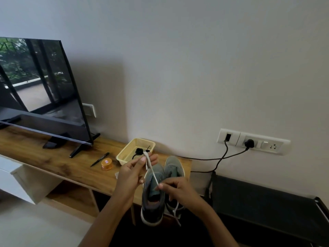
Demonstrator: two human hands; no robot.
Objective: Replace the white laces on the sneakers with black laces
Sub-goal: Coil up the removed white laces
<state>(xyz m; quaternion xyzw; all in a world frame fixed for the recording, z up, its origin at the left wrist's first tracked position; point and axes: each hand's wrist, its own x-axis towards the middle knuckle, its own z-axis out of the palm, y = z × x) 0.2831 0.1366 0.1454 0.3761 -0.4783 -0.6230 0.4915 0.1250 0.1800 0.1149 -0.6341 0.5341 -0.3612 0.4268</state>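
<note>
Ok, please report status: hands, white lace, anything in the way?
Left hand grips white lace above the sneakers. Right hand pinches same lace lower. Black laces in yellow basket. Nothing blocks.

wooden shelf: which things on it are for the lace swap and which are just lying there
For the job: grey sneakers, white lace held by left hand and right hand, black laces in yellow basket.
Just lying about: pen, orange jar, TV.

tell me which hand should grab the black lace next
Probably left: the left hand sits beside the basket with the black lace; the right hand pinches the white lace lower, over the sneakers.
</note>
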